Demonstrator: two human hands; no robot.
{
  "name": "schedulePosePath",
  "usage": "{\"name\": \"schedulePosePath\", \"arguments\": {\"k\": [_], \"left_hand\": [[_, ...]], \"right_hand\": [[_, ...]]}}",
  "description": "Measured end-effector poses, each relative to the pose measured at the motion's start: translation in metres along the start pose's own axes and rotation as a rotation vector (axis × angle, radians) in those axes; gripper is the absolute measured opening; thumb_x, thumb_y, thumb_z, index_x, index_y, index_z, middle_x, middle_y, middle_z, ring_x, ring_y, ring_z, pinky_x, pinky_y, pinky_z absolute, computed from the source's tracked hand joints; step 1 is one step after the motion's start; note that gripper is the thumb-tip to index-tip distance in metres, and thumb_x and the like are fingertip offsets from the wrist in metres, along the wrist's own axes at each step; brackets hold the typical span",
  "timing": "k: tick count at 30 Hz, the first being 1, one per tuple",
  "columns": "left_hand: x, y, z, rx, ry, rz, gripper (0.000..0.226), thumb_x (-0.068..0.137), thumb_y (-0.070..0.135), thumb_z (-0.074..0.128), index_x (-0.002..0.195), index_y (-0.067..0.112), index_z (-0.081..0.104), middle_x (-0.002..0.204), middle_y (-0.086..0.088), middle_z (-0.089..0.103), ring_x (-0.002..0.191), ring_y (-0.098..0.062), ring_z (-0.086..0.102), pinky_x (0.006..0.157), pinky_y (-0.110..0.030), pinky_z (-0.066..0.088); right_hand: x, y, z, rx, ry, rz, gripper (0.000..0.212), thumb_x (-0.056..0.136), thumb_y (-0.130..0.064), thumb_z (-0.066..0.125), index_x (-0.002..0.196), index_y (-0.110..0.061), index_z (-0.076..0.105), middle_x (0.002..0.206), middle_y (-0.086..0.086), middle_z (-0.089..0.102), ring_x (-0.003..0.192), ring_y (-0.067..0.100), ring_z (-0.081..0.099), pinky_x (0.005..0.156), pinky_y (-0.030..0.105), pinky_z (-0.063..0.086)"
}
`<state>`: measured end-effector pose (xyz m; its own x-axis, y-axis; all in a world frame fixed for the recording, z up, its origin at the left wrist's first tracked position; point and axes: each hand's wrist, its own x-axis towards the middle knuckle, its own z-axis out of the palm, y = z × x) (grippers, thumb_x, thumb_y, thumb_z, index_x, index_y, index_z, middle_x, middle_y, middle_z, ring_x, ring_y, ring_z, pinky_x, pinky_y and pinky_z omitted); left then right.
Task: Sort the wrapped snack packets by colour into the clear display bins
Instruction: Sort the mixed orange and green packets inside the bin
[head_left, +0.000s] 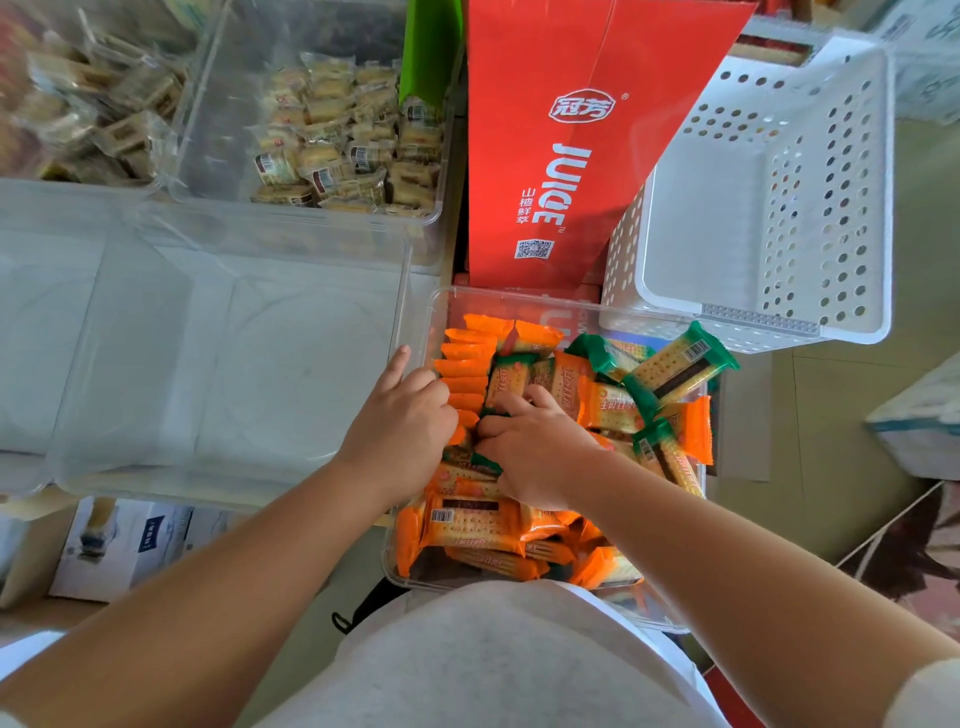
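A clear bin (447, 306) in front of me holds a heap of orange packets (467, 525) mixed with green packets (675, 364). Both hands are down in the heap. My left hand (400, 431) grips a row of upright orange packets (465, 364) at the bin's left side, index finger stretched along the rim. My right hand (535, 447) has its fingers curled round a green packet (485, 461) in the middle; most of that packet is hidden under the hand.
A large clear bin (218, 364) with nothing in it lies to the left. Behind it stand clear bins of pale wrapped cakes (337, 135). A red juice carton (561, 156) stands behind the snack bin, a white perforated basket (769, 197) at the right.
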<state>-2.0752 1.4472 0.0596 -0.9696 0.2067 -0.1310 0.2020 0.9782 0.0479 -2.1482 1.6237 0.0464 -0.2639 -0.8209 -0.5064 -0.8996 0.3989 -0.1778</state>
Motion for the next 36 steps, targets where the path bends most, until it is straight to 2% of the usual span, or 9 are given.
{"name": "schedulePosePath", "arguments": {"k": [3, 7, 10, 14, 19, 26, 29, 33, 36], "left_hand": [[0.002, -0.002, 0.002, -0.029, 0.004, -0.013, 0.016, 0.081, 0.010, 0.071, 0.068, 0.018, 0.065, 0.073, 0.003, 0.058, 0.089, -0.022, 0.057, 0.120, -0.054, 0.022], [0.005, -0.006, 0.005, -0.055, -0.005, -0.002, 0.016, 0.076, 0.011, 0.077, 0.081, 0.019, 0.065, 0.077, 0.003, 0.062, 0.092, -0.024, 0.057, 0.119, -0.053, 0.020], [0.008, -0.007, 0.002, -0.083, -0.030, 0.011, 0.010, 0.081, 0.016, 0.074, 0.078, 0.019, 0.065, 0.076, 0.003, 0.062, 0.093, -0.023, 0.056, 0.120, -0.053, 0.015], [0.006, -0.012, -0.003, -0.160, 0.002, 0.041, 0.015, 0.083, 0.030, 0.074, 0.073, 0.021, 0.067, 0.074, 0.005, 0.063, 0.091, -0.021, 0.058, 0.120, -0.054, 0.022], [0.002, -0.017, -0.002, -0.159, 0.015, 0.063, 0.019, 0.085, 0.030, 0.075, 0.070, 0.020, 0.067, 0.075, 0.004, 0.063, 0.091, -0.020, 0.060, 0.122, -0.051, 0.022], [0.003, -0.013, -0.001, -0.180, 0.033, 0.020, 0.022, 0.090, 0.019, 0.064, 0.068, 0.018, 0.063, 0.074, 0.004, 0.061, 0.088, -0.019, 0.057, 0.123, -0.045, 0.013], [0.004, -0.013, -0.001, -0.185, 0.040, 0.016, 0.021, 0.090, 0.017, 0.062, 0.069, 0.017, 0.064, 0.075, 0.004, 0.062, 0.087, -0.019, 0.058, 0.123, -0.046, 0.016], [0.006, -0.015, -0.001, -0.186, 0.036, -0.013, 0.019, 0.089, 0.015, 0.062, 0.070, 0.017, 0.065, 0.074, 0.004, 0.062, 0.085, -0.018, 0.058, 0.122, -0.040, 0.011], [0.007, -0.015, -0.001, -0.204, 0.065, -0.032, 0.017, 0.085, 0.011, 0.064, 0.069, 0.016, 0.064, 0.071, 0.003, 0.060, 0.079, -0.019, 0.057, 0.120, -0.041, 0.021]], "right_hand": [[0.002, -0.002, 0.000, 0.016, -0.027, 0.017, 0.041, 0.096, -0.034, 0.042, 0.135, -0.031, 0.055, 0.139, -0.014, 0.050, 0.131, 0.024, 0.028, 0.112, 0.051, 0.016], [0.000, 0.003, -0.002, -0.017, -0.109, 0.017, 0.050, 0.097, -0.047, 0.034, 0.145, -0.033, 0.044, 0.146, -0.011, 0.044, 0.135, 0.026, 0.024, 0.115, 0.055, 0.010], [0.001, 0.005, -0.006, -0.093, -0.174, 0.031, 0.053, 0.097, -0.055, 0.031, 0.137, -0.030, 0.055, 0.144, -0.008, 0.043, 0.135, 0.028, 0.023, 0.116, 0.057, 0.009], [0.002, 0.007, -0.005, -0.102, -0.193, 0.062, 0.037, 0.100, -0.045, 0.037, 0.125, -0.032, 0.061, 0.142, -0.013, 0.049, 0.140, 0.032, 0.018, 0.116, 0.059, 0.009], [0.017, -0.001, 0.005, -0.041, -0.252, 0.186, 0.055, 0.098, -0.036, 0.046, 0.151, -0.027, 0.034, 0.159, 0.002, 0.035, 0.152, 0.034, -0.008, 0.116, 0.067, -0.009], [0.037, -0.019, 0.009, 0.000, -0.385, 0.346, 0.033, 0.095, -0.026, 0.053, 0.127, -0.027, 0.061, 0.158, -0.002, 0.034, 0.150, 0.034, -0.022, 0.104, 0.079, -0.016], [0.037, -0.024, 0.003, 0.013, -0.383, 0.373, 0.026, 0.095, -0.022, 0.054, 0.119, -0.022, 0.064, 0.154, -0.001, 0.041, 0.151, 0.034, -0.018, 0.106, 0.079, -0.012], [0.032, -0.017, 0.003, 0.029, -0.321, 0.361, 0.029, 0.096, -0.035, 0.052, 0.120, -0.026, 0.064, 0.153, 0.000, 0.041, 0.151, 0.032, -0.008, 0.106, 0.077, -0.012], [0.027, -0.013, 0.003, 0.030, -0.314, 0.303, 0.030, 0.096, -0.036, 0.050, 0.124, -0.030, 0.060, 0.153, -0.001, 0.041, 0.151, 0.033, -0.009, 0.107, 0.077, -0.011]]}}
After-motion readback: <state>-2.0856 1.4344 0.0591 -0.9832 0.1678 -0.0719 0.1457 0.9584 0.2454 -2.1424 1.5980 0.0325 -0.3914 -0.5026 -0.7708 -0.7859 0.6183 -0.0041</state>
